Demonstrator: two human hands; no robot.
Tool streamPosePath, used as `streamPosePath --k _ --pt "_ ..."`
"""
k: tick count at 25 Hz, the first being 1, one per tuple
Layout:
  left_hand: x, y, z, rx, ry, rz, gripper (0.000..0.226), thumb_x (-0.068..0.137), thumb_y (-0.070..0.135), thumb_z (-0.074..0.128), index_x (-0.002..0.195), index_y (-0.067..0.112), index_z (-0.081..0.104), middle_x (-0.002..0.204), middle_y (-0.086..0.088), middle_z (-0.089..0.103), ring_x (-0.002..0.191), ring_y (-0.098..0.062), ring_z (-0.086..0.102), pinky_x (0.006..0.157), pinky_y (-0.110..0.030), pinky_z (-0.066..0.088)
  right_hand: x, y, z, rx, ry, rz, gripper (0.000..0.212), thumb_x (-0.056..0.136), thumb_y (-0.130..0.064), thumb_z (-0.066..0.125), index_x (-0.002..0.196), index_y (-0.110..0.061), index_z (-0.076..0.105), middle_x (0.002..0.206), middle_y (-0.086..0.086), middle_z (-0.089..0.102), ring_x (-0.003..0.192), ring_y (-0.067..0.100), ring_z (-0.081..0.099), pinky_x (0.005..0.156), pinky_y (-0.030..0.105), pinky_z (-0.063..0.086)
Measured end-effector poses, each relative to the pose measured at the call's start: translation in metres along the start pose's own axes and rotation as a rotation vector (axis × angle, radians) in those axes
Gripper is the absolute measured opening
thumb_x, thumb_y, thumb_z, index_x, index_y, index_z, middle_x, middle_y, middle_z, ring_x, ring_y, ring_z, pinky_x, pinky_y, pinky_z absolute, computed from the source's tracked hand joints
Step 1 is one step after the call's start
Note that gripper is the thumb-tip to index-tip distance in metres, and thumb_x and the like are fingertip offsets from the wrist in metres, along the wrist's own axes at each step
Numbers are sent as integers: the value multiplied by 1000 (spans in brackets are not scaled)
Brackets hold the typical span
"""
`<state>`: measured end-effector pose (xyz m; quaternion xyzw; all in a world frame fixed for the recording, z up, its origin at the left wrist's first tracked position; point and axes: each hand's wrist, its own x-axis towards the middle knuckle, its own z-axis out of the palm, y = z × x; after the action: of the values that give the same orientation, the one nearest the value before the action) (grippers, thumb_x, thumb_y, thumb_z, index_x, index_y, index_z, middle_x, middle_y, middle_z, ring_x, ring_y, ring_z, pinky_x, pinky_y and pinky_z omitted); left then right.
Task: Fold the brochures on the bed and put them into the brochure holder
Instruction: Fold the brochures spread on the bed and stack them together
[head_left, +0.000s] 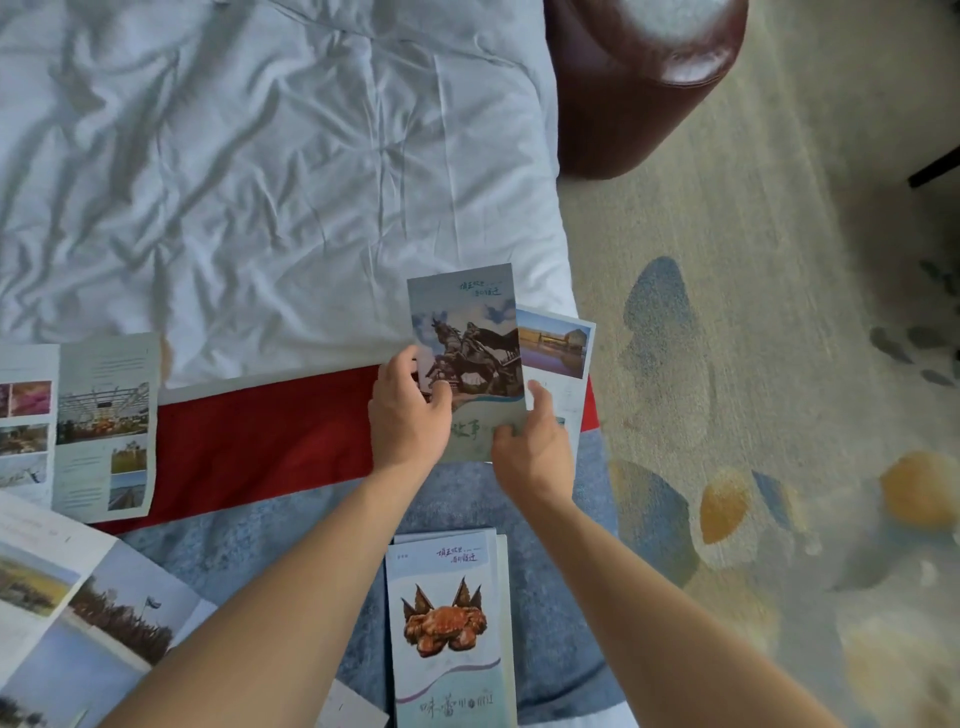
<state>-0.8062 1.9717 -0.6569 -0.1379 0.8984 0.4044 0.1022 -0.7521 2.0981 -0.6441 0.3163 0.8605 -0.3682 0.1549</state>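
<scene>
A brochure with a horse-and-rider statue on its cover (470, 332) is held over the bed's right edge, one panel with a building photo (556, 345) still sticking out to the right. My left hand (408, 410) grips its lower left edge, thumb on the cover. My right hand (532, 449) pinches its lower right corner. A folded brochure with a crab picture (449, 623) lies below, between my forearms. Unfolded brochures lie at the left (104, 426) and lower left (62, 603). The brochure holder is not in view.
The bed has a wrinkled white sheet (249, 171), a red runner (265, 431) and a blue blanket (260, 551). A dark brown leather seat (639, 78) stands on the patterned carpet (753, 364) to the right of the bed.
</scene>
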Motion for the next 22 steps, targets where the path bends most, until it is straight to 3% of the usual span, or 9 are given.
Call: streamPosePath --k 4,8,12,15,19,22 --pt "-8 12 34 76 -257 20 68 91 27 63 150 12 33 145 -12 43 133 -29 42 111 -42 37 8 32 -20 -13 65 44 63 84 -16 51 144 -24 32 115 4 63 88 24 59 66 36 49" --pt "-14 13 60 304 -383 169 75 92 28 62 155 14 24 150 -12 36 132 -33 37 108 -41 35 21 57 -29 -155 85 35 95 80 -17 62 156 -27 6 153 7 30 128 30 43 89 46 50" --pt "-13 9 67 441 -427 273 77 89 23 66 155 21 25 153 -12 31 133 -33 35 108 -43 37 34 71 -29 -185 -16 -40 95 84 -16 61 158 -31 6 166 -1 3 146 30 24 91 40 48" --pt "-12 8 66 491 -442 337 75 90 15 64 154 21 25 159 -15 23 137 -35 32 110 -45 36 49 70 -26 -149 -69 -90 88 84 -12 62 158 -26 17 166 1 2 144 30 29 97 39 49" --pt "-17 10 67 506 -410 408 69 88 6 59 151 16 33 155 -10 26 125 -34 42 105 -44 37 56 65 -22 -174 -46 -131 81 78 -6 64 152 -19 33 161 7 16 130 35 45 96 39 49" --pt "-31 6 63 557 -379 408 67 86 3 58 149 15 36 154 -12 25 124 -33 42 102 -41 37 45 70 -19 -226 -38 -167 78 76 -5 64 149 -17 39 160 7 19 128 37 48 94 41 51"
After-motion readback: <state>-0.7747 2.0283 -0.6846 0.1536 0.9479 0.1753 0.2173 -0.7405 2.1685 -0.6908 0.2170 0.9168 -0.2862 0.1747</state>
